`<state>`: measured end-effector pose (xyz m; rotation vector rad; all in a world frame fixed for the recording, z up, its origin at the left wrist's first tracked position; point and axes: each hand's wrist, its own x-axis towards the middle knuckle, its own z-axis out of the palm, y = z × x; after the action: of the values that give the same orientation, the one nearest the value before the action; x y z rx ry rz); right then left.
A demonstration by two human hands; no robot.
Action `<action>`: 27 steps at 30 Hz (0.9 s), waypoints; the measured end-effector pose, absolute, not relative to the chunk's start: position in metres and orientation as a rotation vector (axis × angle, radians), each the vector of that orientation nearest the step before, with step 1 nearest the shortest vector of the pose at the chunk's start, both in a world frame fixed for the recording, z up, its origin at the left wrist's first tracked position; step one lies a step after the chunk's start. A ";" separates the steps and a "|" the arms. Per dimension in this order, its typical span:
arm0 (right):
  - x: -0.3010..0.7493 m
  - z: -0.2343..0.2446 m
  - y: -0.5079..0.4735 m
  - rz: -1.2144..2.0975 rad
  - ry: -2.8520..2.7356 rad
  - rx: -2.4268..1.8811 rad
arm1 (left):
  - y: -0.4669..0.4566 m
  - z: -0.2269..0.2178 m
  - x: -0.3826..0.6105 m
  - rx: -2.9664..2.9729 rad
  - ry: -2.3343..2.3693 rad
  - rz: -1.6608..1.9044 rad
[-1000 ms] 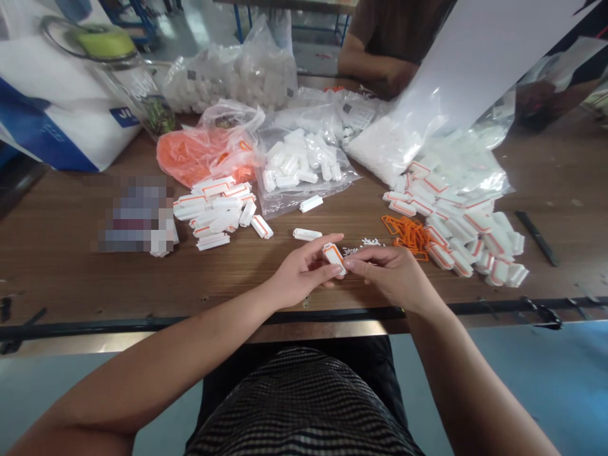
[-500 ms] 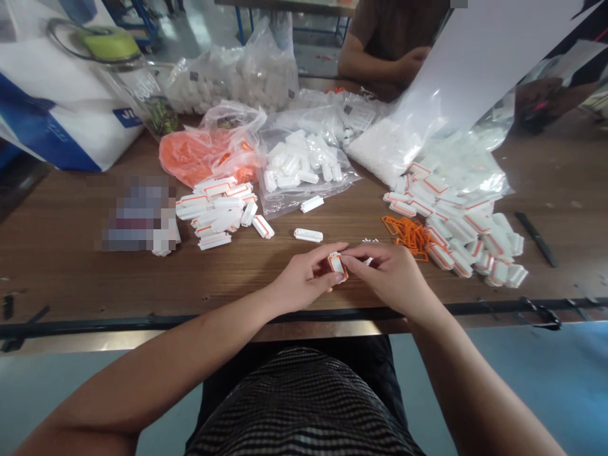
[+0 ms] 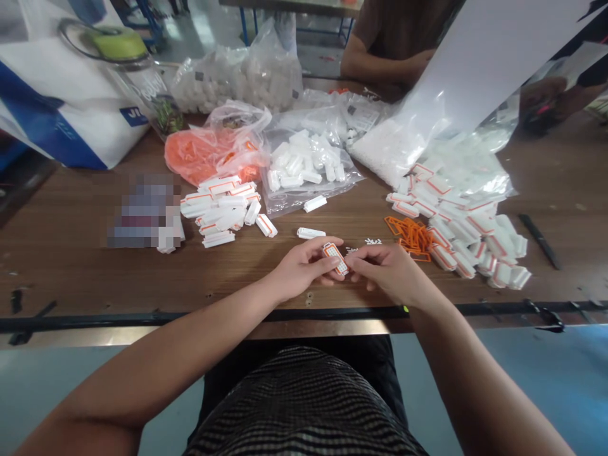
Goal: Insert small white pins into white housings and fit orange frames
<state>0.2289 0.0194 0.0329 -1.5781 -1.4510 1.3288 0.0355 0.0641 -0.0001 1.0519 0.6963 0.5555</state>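
My left hand (image 3: 304, 271) and my right hand (image 3: 387, 273) meet near the table's front edge, both pinching one small white plastic block with an orange frame (image 3: 335, 258). A loose white block (image 3: 310, 233) lies just behind my left hand. Tiny white bits (image 3: 372, 241) sit behind my right hand. To the right lie a heap of orange frames (image 3: 412, 235) and a pile of framed white blocks (image 3: 465, 228). A second pile of white blocks (image 3: 223, 210) lies to the left.
Clear bags of white parts (image 3: 304, 168), an orange bag (image 3: 204, 155) and a big bag of white pieces (image 3: 247, 76) fill the back of the wooden table (image 3: 71, 272). A white and blue bag (image 3: 52, 107) stands far left. Another person's arm (image 3: 375, 63) rests opposite. A black strip (image 3: 539, 239) lies right.
The block has been turned between my fingers, from end-on half a second ago to its orange-framed face up now. Both hands stayed in place.
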 end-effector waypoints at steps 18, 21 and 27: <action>0.238 0.020 0.022 1.502 -1.305 -1.468 | 0.066 0.000 0.037 0.999 0.703 0.604; 0.238 0.021 0.024 1.521 -1.300 -1.490 | 0.066 -0.002 0.037 1.013 0.704 0.602; 0.232 0.023 0.023 1.488 -1.306 -1.589 | 0.063 -0.002 0.038 1.093 0.711 0.616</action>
<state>0.2323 0.0235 0.0226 -1.5894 -1.3063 1.4876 0.0375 0.0634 -0.0022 1.0935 0.7110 0.6160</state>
